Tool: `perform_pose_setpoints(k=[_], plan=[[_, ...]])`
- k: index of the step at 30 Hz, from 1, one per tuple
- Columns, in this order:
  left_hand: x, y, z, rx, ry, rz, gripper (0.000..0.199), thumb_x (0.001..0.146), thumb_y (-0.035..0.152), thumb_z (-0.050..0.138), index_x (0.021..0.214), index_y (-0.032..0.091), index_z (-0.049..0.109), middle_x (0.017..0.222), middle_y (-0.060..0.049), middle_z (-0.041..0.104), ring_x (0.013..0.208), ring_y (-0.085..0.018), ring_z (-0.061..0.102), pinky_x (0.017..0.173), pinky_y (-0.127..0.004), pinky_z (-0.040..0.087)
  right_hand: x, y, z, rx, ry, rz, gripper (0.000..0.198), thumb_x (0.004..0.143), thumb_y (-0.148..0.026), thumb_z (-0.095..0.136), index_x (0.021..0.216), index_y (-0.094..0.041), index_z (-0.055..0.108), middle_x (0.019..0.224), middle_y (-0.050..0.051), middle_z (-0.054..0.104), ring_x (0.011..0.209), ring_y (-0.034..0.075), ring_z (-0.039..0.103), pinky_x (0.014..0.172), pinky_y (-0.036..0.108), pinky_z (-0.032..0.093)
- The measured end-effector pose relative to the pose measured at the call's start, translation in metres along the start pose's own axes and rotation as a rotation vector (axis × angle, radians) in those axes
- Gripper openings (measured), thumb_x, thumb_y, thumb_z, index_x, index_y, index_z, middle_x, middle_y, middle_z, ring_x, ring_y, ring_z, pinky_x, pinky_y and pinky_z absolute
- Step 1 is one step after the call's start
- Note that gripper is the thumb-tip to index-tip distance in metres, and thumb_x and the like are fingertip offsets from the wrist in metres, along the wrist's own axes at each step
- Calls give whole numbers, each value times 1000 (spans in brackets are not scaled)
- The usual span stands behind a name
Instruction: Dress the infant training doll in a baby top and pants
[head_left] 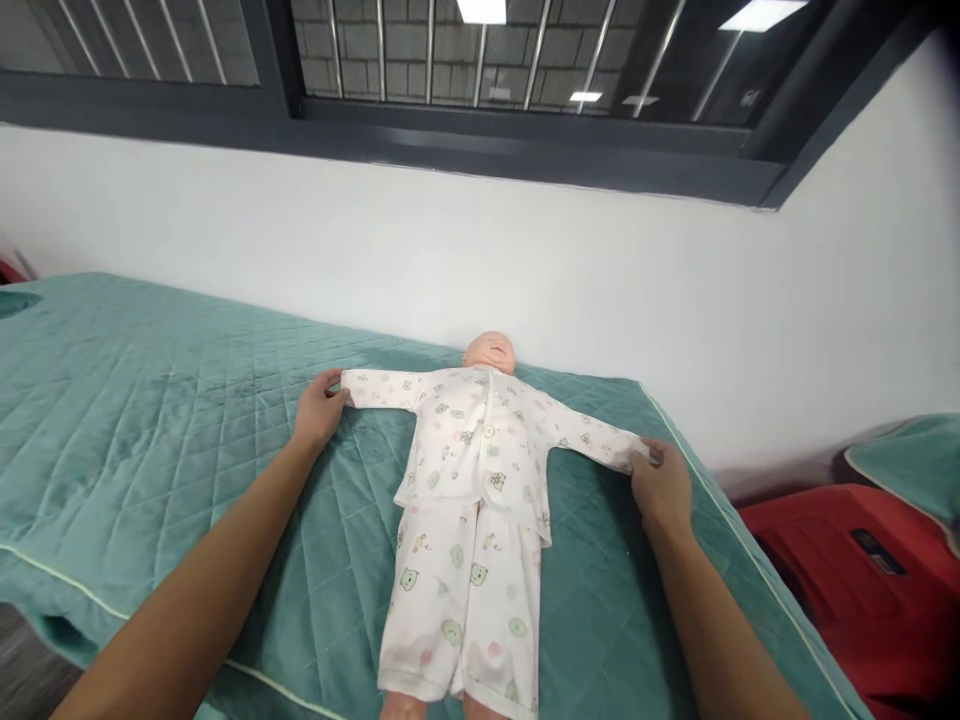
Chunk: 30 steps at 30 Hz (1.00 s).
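Observation:
A baby doll point(490, 350) lies on its back, head toward the wall, its feet cut off by the lower edge of the view. It wears a white long-sleeved baby shirt point(484, 440) printed with small green and pink figures, and matching white pants point(465, 590). Both sleeves are stretched out sideways. My left hand point(321, 405) pinches the cuff of the sleeve on the left. At the other cuff, my right hand point(661, 480) has its fingers closed on the sleeve end. The doll's own hands are hidden from sight.
Beneath the doll is a green quilted cover point(225, 400) with pale piping along its edges. A white wall point(375, 240) rises behind it, below a dark-framed window point(525, 150) with metal bars. At the right stands a red plastic object point(862, 580), partly under green cloth point(915, 465).

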<state>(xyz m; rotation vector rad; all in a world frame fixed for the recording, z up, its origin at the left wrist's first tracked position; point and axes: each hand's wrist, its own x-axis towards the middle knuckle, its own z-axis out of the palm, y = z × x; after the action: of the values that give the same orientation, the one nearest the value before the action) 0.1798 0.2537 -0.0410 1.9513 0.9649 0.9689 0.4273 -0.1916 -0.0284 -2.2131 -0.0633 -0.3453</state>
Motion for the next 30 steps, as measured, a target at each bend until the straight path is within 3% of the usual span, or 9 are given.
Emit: perform_pose_setpoints(k=[4,8,10,13,17,23,30], plan=[[-12,1,-8,88,49,25,36,77,24,62,112,16,65,110,-13,70,95,-27,65,92,-43,49,-11,-4,-11,-89,20,-12,45,78,-33,54,118,-12,59,113,16,65,93,26,62,90,42,47],[-64,14,-18,67,10,127,32,81,24,56,111,17,64,111,-11,66,104,-26,62,94,-41,48,-54,-15,-20,-94,67,-248,46,79,-34,54,118,-9,57,115,19,60,102,28,58,92,45,47],[-101,25,-20,14,-141,214,30,81,21,54,109,20,64,112,-9,66,103,-24,62,91,-38,50,-90,-27,-20,-8,-4,-410,43,84,-35,52,121,-12,55,119,17,58,109,27,56,95,45,47],[-149,43,-18,20,-353,299,40,74,12,55,112,24,61,115,-7,66,107,-23,60,92,-37,48,-147,-49,-17,113,-226,-556,39,90,-33,50,126,-20,51,126,12,56,117,25,54,99,43,46],[-174,63,-13,193,-385,273,26,77,18,58,103,24,61,104,-8,68,99,-26,60,85,-39,45,-192,-68,-14,117,-357,-505,27,92,-31,47,116,-23,55,118,9,60,111,25,56,97,45,46],[-176,73,-12,317,-360,331,4,85,22,54,84,23,58,92,-8,66,89,-24,59,75,-35,41,-202,-67,-21,25,-428,-537,25,90,-25,45,110,-22,59,110,8,62,106,25,56,95,44,45],[-184,66,-17,368,-316,406,15,91,25,48,77,24,54,88,-8,62,87,-26,55,76,-38,40,-192,-53,-25,-126,-352,-475,27,87,-32,52,111,-20,56,110,10,61,104,28,56,92,43,45]])
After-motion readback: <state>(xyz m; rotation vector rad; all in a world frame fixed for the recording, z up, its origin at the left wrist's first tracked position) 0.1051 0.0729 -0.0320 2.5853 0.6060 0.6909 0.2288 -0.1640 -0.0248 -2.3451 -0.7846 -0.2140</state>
